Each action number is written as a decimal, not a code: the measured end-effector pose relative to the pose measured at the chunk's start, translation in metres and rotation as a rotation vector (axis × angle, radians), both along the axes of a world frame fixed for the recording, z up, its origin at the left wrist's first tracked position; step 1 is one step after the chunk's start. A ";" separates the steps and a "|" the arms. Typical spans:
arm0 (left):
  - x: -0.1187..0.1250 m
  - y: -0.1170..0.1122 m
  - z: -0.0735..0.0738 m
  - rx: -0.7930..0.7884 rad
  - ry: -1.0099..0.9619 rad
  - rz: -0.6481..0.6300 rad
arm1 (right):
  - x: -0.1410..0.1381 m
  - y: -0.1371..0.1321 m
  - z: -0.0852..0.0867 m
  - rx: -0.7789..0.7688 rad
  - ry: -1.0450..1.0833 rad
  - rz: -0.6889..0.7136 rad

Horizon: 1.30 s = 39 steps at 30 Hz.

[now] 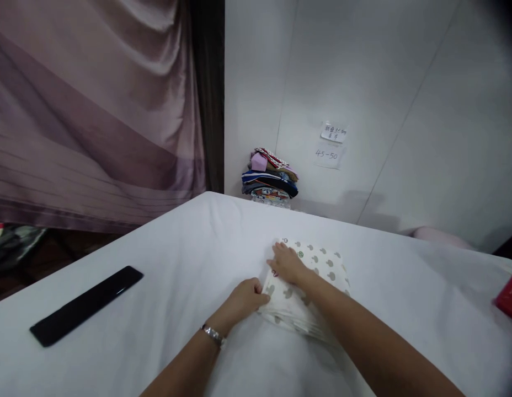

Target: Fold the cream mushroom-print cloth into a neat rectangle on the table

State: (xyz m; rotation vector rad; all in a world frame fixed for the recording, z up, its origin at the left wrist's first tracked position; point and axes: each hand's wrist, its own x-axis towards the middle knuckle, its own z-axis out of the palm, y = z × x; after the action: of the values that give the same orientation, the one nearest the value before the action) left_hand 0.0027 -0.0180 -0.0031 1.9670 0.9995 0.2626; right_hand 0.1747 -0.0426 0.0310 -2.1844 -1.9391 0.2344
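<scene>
A folded white cloth with small green prints (322, 270) lies on the white table (177, 253) in the middle of the view. My right hand (287, 263) rests flat on its near-left part, fingers stretched out toward the far left corner. At the cloth's left edge, my left hand (245, 298) has its fingers curled and pinches that edge. A watch shows on my left wrist.
A long black flat object (87, 304) lies on the table at the left. A pile of folded colourful clothes (270, 176) sits at the far edge against the wall. A red box (510, 298) shows at the right edge. Paper notes hang on the wall.
</scene>
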 end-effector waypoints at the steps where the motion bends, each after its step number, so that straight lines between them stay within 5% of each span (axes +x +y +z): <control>1: 0.000 0.000 0.001 0.008 0.008 -0.010 | 0.000 0.002 -0.007 0.010 -0.006 0.000; 6: -0.002 -0.001 0.005 0.018 0.037 -0.049 | -0.001 -0.002 -0.031 0.053 -0.002 0.017; 15: -0.002 -0.001 0.003 -0.006 0.032 -0.057 | 0.032 0.024 -0.004 -0.032 0.078 -0.086; 23: -0.004 -0.001 0.003 0.013 0.044 -0.078 | 0.044 0.027 -0.035 -0.014 -0.050 -0.169; 29: -0.004 -0.003 0.010 -0.006 0.043 -0.079 | 0.050 0.031 -0.025 -0.064 0.027 -0.170; 34: -0.004 -0.003 0.011 -0.023 0.038 -0.074 | 0.047 0.011 -0.013 -0.063 0.056 -0.139; 39: -0.001 -0.001 0.009 -0.001 0.033 -0.094 | 0.025 -0.014 -0.026 -0.007 0.035 -0.035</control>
State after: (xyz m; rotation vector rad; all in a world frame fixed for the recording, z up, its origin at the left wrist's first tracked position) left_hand 0.0013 -0.0186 0.0064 2.0172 0.9247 0.1778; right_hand 0.1994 -0.0570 0.0047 -2.2018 -1.8827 0.2725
